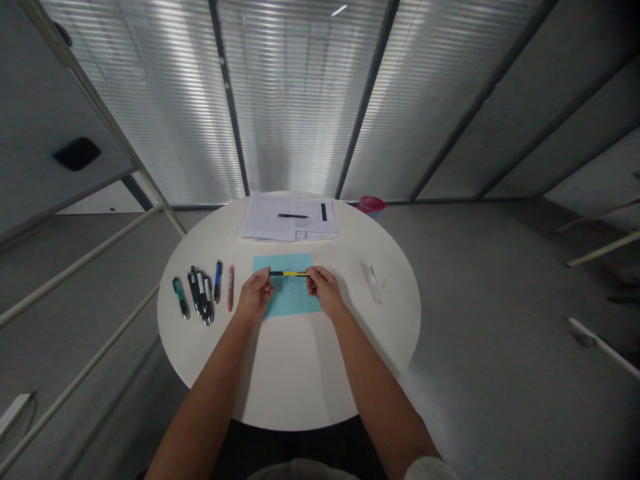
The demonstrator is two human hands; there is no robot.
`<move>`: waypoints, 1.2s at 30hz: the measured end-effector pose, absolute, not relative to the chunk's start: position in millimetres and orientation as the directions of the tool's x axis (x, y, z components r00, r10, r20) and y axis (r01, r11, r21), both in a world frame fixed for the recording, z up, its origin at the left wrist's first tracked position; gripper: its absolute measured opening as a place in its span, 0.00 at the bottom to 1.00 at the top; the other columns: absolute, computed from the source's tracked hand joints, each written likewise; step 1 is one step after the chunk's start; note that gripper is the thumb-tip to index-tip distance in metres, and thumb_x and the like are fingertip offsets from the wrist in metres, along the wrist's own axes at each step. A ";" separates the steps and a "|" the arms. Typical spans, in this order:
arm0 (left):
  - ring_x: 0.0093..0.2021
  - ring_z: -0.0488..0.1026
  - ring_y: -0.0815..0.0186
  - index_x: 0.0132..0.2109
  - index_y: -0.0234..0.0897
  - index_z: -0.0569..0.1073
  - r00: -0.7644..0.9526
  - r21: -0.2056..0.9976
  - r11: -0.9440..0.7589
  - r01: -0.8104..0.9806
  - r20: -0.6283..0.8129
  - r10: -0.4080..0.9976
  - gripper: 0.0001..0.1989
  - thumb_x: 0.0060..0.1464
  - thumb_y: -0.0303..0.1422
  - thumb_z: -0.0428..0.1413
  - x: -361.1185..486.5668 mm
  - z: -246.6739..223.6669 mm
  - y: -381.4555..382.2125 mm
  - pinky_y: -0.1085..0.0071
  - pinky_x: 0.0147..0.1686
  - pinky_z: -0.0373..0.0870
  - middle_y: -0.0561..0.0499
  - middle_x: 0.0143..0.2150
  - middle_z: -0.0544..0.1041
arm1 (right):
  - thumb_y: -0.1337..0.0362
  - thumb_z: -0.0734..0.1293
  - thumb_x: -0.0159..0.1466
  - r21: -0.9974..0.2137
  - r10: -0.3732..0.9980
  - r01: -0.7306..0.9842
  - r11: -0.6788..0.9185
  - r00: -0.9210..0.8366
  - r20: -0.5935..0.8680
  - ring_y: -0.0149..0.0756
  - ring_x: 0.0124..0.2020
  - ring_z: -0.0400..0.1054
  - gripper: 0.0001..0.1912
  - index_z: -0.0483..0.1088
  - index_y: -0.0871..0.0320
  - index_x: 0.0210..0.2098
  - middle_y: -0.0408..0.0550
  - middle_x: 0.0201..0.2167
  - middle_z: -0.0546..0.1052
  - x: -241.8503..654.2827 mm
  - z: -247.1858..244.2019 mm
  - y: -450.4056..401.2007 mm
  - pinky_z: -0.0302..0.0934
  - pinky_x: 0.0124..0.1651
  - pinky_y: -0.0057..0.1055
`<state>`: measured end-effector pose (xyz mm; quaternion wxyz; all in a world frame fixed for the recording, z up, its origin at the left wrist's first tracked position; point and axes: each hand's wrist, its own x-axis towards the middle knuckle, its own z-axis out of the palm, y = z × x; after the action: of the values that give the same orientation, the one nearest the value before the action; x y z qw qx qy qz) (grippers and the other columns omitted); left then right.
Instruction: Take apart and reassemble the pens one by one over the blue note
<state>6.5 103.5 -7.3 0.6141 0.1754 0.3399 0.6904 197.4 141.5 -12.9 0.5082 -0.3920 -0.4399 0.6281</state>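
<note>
A thin black and yellow pen (290, 273) is held level between my two hands, over a light blue sheet (293, 303) on the round white table (290, 373). My left hand (257, 292) is closed on its black left end. The fingers of my right hand (323, 287) pinch its right end and hide the tip. To the left of my left hand lies a pink pen (231, 288), with a blue pen (218, 281) beside it. Further left are several black and white pens (201, 293) and a green pen (181, 297).
At the table's far side lie stacked papers (267, 220) with a dark pen (293, 216) on top. A clear, white-capped pen or tube (373, 283) lies on the right. Beyond the far edge stands a red bin (371, 204). White metal rails (85, 257) run along the left.
</note>
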 end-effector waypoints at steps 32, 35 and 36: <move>0.22 0.61 0.77 0.39 0.31 0.78 -0.196 0.660 -0.021 -0.751 -0.193 0.961 0.15 0.42 0.31 0.69 4.9 -4.3 103.4 0.77 0.23 0.62 0.56 0.24 0.67 | 0.45 0.67 0.57 -0.983 0.981 -0.173 -0.056 -0.195 -0.021 0.26 0.18 0.61 0.22 0.71 0.57 0.39 0.37 0.18 0.67 195.9 -14.5 140.9 0.56 0.20 0.24; 0.22 0.62 0.76 0.39 0.32 0.78 -0.197 0.661 -0.020 -0.750 -0.194 0.961 0.16 0.41 0.31 0.69 5.3 -2.4 102.4 0.76 0.24 0.63 0.55 0.25 0.68 | 0.42 0.64 0.59 -0.980 0.980 -0.179 -0.083 -0.196 -0.047 0.26 0.18 0.62 0.24 0.72 0.58 0.38 0.38 0.20 0.68 194.4 -13.3 140.9 0.55 0.19 0.24; 0.22 0.62 0.76 0.39 0.32 0.78 -0.198 0.660 -0.021 -0.751 -0.194 0.961 0.16 0.41 0.31 0.69 5.2 -2.4 102.3 0.76 0.24 0.63 0.55 0.25 0.68 | 0.42 0.65 0.59 -0.982 0.978 -0.172 -0.082 -0.205 -0.045 0.26 0.17 0.61 0.24 0.71 0.57 0.37 0.38 0.20 0.68 194.0 -13.3 141.0 0.54 0.18 0.24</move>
<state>5.2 102.3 -2.4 0.6138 0.1563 0.3354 0.6973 194.0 141.0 -13.3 0.4739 -0.4160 -0.4844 0.6065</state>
